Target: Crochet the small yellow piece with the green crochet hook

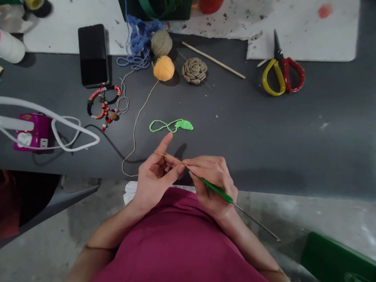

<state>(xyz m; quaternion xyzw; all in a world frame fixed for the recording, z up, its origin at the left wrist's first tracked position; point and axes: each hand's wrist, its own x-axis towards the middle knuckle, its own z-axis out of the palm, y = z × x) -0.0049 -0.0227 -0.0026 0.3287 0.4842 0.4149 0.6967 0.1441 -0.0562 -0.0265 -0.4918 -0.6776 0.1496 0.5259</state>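
Concrete floor (40, 255), mottled and pale, shows below a bench (300, 144) with a smooth, dark grey top. At its near edge, between the person's two hands, is thin tan yarn (133, 135), meeting a crochet hook (219, 192) at the fingertips; any stitches there are too small to make out. The left hand (155, 175) has a narrow grip, thumb and fingers pinching the yarn, with the index finger stretched out beneath the strand. The right hand (213, 179) has its grip closed around the hook's glossy green handle, from whose rear a slim metal shaft slants to a small hooked end. Just beyond the left fingertip lies a bright green crocheted piece (184, 124), leaf-shaped and tightly ribbed, its loose tail looped beside it. Farther out, the yarn runs in a slack curve to a round yellow-orange ball (164, 68), near a duller grey-brown ball (161, 43), a ruffled brown rosette (194, 70) and a straight wooden stick (214, 60). Crumpled blue yarn (141, 35) sits behind. Beaded bracelets (103, 104) and a flat black phone (93, 55) lie to the left; well apart on the right, scissors (278, 76) show rounded yellow and red handles.
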